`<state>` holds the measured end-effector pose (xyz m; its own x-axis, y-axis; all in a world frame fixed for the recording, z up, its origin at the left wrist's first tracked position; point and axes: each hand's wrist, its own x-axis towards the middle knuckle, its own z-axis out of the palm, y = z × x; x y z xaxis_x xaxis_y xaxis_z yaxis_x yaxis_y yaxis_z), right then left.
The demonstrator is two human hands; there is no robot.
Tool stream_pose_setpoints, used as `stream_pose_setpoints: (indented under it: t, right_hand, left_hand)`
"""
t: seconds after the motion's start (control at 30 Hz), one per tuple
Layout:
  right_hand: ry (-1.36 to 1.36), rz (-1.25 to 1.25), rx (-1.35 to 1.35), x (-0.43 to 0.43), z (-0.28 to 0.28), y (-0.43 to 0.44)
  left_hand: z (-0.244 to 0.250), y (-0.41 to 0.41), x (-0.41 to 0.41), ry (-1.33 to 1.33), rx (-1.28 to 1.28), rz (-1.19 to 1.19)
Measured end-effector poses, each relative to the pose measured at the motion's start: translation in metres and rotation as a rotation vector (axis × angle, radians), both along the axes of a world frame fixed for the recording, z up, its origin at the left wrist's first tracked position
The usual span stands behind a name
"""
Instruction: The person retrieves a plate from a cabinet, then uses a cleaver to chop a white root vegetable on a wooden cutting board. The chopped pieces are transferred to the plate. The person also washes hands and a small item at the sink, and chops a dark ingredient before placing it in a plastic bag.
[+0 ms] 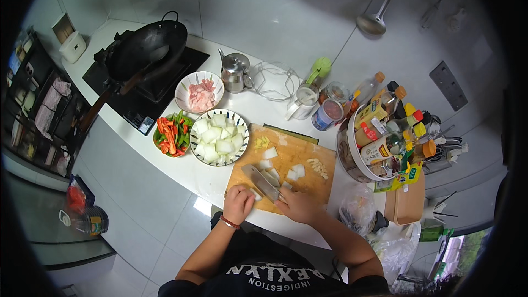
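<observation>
My right hand point(301, 205) grips the handle of a kitchen cleaver point(260, 182), its blade angled across the wooden cutting board point(307, 189). My left hand point(239, 205) is curled at the board's front left edge, its fingers beside a pale piece of melon point(255, 194); whether it grips that piece is unclear. More melon pieces point(270, 153) lie around the blade. At the board's far left is a small heap of chopped yellow bits, perhaps ginger point(262, 142). Garlic pieces point(317, 168) lie towards its right edge.
Left of the board stand a plate of melon chunks point(214, 138), a bowl of sliced peppers point(172, 135) and a bowl of cut meat point(202, 95). A wok point(144, 49) tilts over the cooktop point(159, 88). Rightward are a condiment rack point(350, 148) and plastic bags point(358, 210).
</observation>
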<state>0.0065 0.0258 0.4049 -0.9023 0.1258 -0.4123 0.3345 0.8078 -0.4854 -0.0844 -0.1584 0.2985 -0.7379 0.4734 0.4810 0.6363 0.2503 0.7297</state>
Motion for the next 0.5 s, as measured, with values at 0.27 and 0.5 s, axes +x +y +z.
stream_pose_setpoints:
  t: [0.27,0.5]
  right_hand:
    - [-0.106,0.159,0.061,0.003,0.037,-0.008]
    - [-0.023,0.076,0.038,-0.008,0.006,-0.018]
  left_hand:
    - [0.001,-0.001,-0.001,-0.024,-0.005,-0.012]
    - [0.004,-0.002,-0.001,-0.030,-0.013,-0.033]
